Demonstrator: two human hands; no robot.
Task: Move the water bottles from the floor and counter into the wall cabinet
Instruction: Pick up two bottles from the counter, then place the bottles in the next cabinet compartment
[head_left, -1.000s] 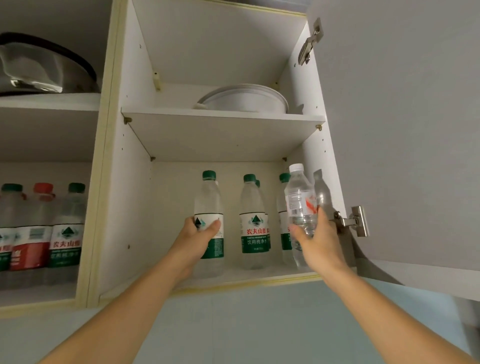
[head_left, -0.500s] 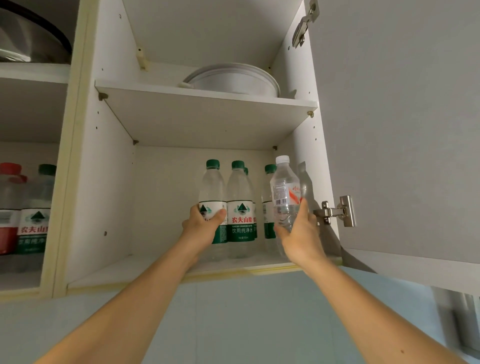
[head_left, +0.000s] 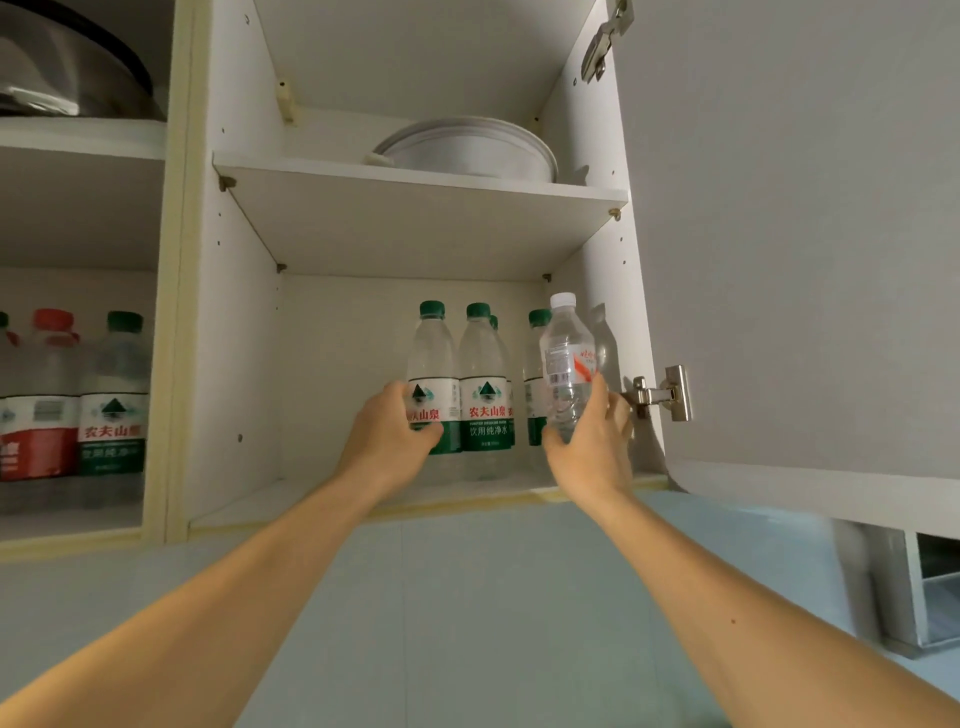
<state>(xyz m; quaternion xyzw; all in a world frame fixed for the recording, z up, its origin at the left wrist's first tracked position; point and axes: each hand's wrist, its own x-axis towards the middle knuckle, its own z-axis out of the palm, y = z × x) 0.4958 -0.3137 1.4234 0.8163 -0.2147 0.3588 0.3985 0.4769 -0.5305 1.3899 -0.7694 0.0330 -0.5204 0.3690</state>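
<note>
Water bottles are going into my white wall cabinet (head_left: 244, 364), whose grey door (head_left: 779, 234) hangs open at three o'clock; the lower shelf is where I am working, while a stack of white plates (head_left: 467, 150) sits on the shelf above at twelve o'clock. In the next compartment at nine o'clock more clear bottles with green and red labels (head_left: 72, 410) already stand in a row. On my shelf a group of clear green-capped bottles (head_left: 485, 384) stands upright toward the back right. My left hand (head_left: 389, 441) wraps the clear green-labelled bottle (head_left: 432, 379), which half a second ago stood apart from the group and now stands pushed right against its neighbour, so that one looks placed. My right hand (head_left: 587, 447) grips the lower body of the clear white-capped bottle with the red-and-white label (head_left: 566, 364), held upright at the shelf's front edge at three o'clock of the group, just beside the cabinet wall and the metal hinge (head_left: 665, 395); I cannot tell whether its base rests on the shelf yet. I judge that setting this one down and letting go of both comes next.
</note>
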